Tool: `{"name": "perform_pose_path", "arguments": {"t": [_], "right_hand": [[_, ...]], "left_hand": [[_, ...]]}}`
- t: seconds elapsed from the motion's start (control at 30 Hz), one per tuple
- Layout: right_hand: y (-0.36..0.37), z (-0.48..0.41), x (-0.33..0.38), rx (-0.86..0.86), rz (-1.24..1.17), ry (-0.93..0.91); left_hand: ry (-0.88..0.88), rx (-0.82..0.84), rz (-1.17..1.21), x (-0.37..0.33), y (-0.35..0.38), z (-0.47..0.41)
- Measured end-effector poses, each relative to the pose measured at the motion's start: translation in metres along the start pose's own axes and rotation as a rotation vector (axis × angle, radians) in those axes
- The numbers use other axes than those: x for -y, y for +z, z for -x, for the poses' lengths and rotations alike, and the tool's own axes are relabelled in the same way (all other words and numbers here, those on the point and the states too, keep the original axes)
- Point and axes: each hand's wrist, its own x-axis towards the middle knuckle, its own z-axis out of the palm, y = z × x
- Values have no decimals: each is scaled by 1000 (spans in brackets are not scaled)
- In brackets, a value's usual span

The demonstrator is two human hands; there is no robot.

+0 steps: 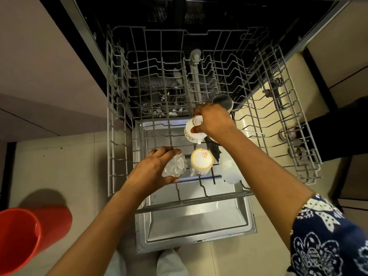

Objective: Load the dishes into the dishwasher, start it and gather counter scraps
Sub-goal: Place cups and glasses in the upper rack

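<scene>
Loading step under way, upper rack point(117, 124) pulled out over the open dishwasher door point(199, 222); all places below taken from that rack. Right hand point(214, 121) is closed around a white mug point(192, 130), tipped on its side with its printed wall showing, held over the middle of the rack toward the front. Left hand point(153, 170) is curled around a clear cut-glass tumbler point(175, 165), mouth down or nearly so, at the rack's front, left of centre. Just beside the tumbler, to its right, a second white mug point(201, 161) already sits inverted on the wires, base up with a red mark on it. Behind the right hand a steel cup point(223, 101) stands in the rack; a pale frilled piece point(231, 176) lies at the front right, what it is I cannot tell. Rest of the rack looks bare, so the load is early. Red bucket point(23, 236) on the floor well off the rack's left side. Judgement: next move calls for turning the held mug fully mouth-down and seating it behind the inverted one, and settling the tumbler without knocking its neighbour. Starting the machine and gathering scraps not yet begun.
</scene>
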Motion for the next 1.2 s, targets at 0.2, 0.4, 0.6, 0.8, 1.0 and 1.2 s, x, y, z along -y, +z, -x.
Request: {"name": "perform_pose_path", "arguments": {"t": [0.2,0.4,0.6,0.8,1.0,1.2], "right_hand": [[5,-10,4,124,30,-4],[5,-17,4,156,63,-18],[-1,-4,-15,28,-292,78],[15,33,-49,-24,-49,139],[29,28,-55,6,171,94],[21,20,-63,117,277,38]], "left_hand": [[-12,42,-10,-1,-2,2],[-35,67,-21,-4,-5,3],[-62,-153,-127,-1,-34,13],[-228,-384,-231,32,-55,21],[-205,-371,-217,38,-49,17],[-210,-346,-269,38,-48,18]]}}
